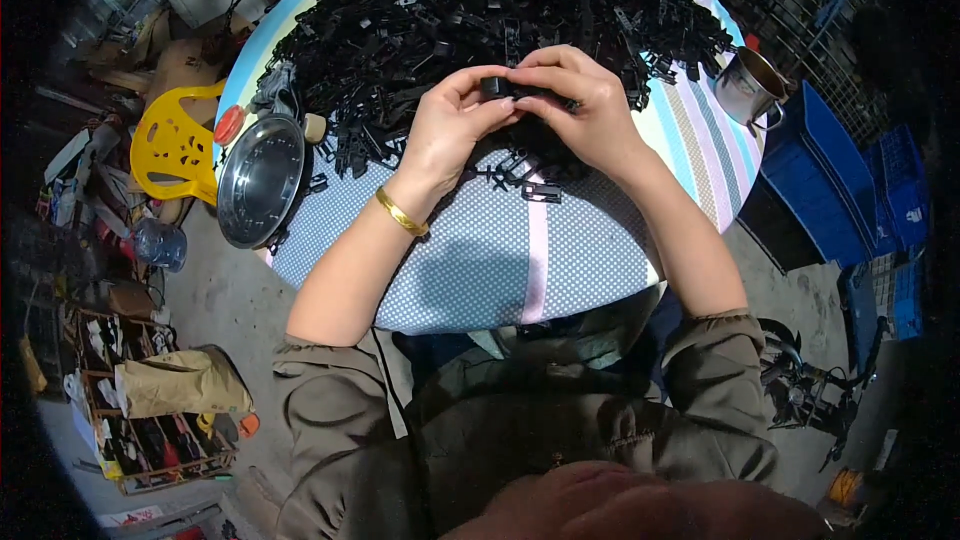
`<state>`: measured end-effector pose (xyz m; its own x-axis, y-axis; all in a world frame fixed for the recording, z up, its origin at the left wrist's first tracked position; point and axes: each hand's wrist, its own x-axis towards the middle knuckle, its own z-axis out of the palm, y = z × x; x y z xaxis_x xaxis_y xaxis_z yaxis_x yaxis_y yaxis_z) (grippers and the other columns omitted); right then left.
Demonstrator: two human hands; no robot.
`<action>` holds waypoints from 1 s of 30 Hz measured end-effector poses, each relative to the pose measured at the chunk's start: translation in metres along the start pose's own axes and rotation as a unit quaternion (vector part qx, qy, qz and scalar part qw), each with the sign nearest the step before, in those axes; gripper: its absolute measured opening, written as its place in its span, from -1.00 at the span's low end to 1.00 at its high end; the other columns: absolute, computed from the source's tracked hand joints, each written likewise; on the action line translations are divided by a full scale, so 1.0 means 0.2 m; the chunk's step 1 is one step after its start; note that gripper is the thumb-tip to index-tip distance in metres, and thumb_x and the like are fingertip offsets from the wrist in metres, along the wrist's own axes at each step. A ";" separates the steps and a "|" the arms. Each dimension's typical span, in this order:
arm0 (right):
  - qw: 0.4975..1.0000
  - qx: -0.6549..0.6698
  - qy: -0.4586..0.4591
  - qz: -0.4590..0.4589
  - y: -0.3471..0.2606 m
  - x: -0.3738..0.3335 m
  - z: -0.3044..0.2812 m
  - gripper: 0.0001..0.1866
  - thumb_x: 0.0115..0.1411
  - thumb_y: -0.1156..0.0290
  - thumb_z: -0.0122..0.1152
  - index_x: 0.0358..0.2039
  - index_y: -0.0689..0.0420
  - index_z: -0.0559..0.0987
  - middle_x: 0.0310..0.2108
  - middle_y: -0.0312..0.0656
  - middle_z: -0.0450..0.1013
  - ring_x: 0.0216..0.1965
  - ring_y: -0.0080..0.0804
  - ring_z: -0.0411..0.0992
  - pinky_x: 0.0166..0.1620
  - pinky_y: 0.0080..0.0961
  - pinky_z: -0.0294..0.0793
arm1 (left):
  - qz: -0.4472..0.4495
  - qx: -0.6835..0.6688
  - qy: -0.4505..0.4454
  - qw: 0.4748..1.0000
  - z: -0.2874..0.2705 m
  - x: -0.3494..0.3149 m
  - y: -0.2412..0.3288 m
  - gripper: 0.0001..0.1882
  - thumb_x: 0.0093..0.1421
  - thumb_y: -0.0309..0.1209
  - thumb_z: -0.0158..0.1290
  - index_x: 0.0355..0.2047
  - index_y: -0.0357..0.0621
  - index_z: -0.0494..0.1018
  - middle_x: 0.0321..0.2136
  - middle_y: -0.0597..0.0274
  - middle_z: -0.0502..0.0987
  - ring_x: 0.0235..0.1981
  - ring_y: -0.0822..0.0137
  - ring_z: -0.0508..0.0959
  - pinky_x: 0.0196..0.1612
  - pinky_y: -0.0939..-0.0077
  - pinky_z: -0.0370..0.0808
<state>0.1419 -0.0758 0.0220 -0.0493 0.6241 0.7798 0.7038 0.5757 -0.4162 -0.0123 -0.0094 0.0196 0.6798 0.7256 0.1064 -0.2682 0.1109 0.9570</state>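
Observation:
Between both hands is a small black plastic part (494, 88), held above the near edge of a big heap of black plastic parts (470, 0). My left hand (448, 125) pinches it with thumb and forefinger, a gold bangle on that wrist. From the other side my right hand (585, 110) closes its thumb and fingers on the same part, hiding some of it. Its exact kind is too small to make out. Below the hands a loose black rectangular part (541, 193) lies on the patterned tablecloth (470, 270).
At the table's left edge sits a metal bowl (262, 180), with a red lid (229, 125) beside it. A metal mug (750, 85) stands at the right edge. Beyond are a yellow plastic chair (170, 145), blue crates (830, 170) and a loaded rack (150, 400).

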 end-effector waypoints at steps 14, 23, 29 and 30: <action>0.998 -0.045 0.010 -0.045 0.02 0.01 -0.05 -0.84 -0.20 0.61 0.23 -0.50 0.19 0.55 -0.37 -0.19 0.49 -0.31 -0.29 0.45 -0.28 -0.49 0.47 | 0.002 0.030 0.002 1.000 0.02 0.00 0.00 -0.69 0.08 -0.65 -0.07 -0.11 -0.37 0.28 -0.34 0.14 0.47 -0.37 0.45 0.51 -0.23 0.68 0.48; 0.993 -0.068 -0.016 -0.099 0.02 -0.01 -0.02 -0.79 -0.21 0.67 0.20 -0.46 0.22 0.54 -0.35 -0.19 0.49 -0.32 -0.30 0.43 -0.30 -0.51 0.46 | -0.010 0.022 -0.031 0.999 0.00 -0.01 -0.02 -0.64 0.11 -0.61 -0.10 -0.05 -0.38 0.22 -0.31 0.12 0.45 -0.34 0.42 0.50 -0.20 0.65 0.48; 0.982 -0.109 0.015 -0.151 0.03 -0.01 0.02 -0.75 -0.20 0.65 0.19 -0.41 0.16 0.55 -0.31 -0.20 0.49 -0.25 -0.25 0.43 -0.22 -0.42 0.43 | -0.037 -0.127 -0.076 0.988 -0.01 0.00 0.01 -0.63 0.23 -0.44 -0.22 0.01 -0.37 0.16 -0.19 0.05 0.40 -0.21 0.31 0.48 -0.10 0.43 0.47; 0.974 -0.129 0.031 -0.186 0.02 0.00 0.02 -0.74 -0.19 0.64 0.19 -0.39 0.13 0.55 -0.29 -0.20 0.48 -0.22 -0.25 0.42 -0.16 -0.40 0.41 | -0.032 -0.140 -0.088 0.986 -0.02 0.00 0.03 -0.64 0.23 -0.44 -0.22 0.01 -0.37 0.16 -0.19 0.05 0.40 -0.21 0.31 0.48 -0.10 0.42 0.47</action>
<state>0.1418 -0.0718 0.0177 -0.2980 0.3600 0.8841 0.8001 0.5993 0.0256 -0.0162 -0.0064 0.0237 0.8029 0.5844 0.1181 -0.3828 0.3534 0.8536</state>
